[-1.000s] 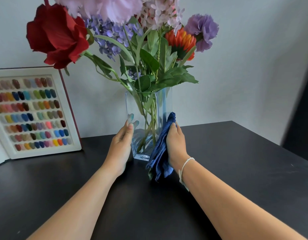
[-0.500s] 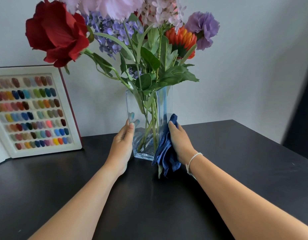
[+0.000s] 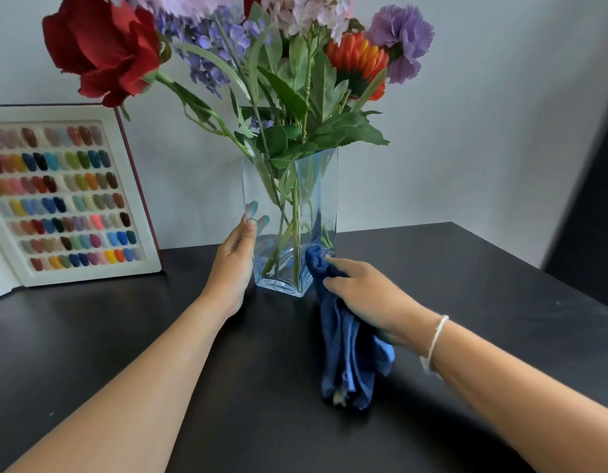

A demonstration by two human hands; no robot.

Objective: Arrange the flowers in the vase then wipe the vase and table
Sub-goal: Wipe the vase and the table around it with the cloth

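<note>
A clear square glass vase stands upright on the black table. It holds a bunch of flowers: a red rose, purple and pink blooms, an orange one, green leaves. My left hand grips the vase's left side near the bottom. My right hand holds a dark blue cloth pressed against the lower right corner of the vase. The rest of the cloth trails down onto the table.
A white display board of coloured nail samples leans against the wall at the back left. The table's right edge runs diagonally, with a dark area beyond it. A pale wall lies close behind the vase.
My right hand slid the blue cloth down the vase's right side, from mid height to the base. My left hand kept its hold on the vase.
</note>
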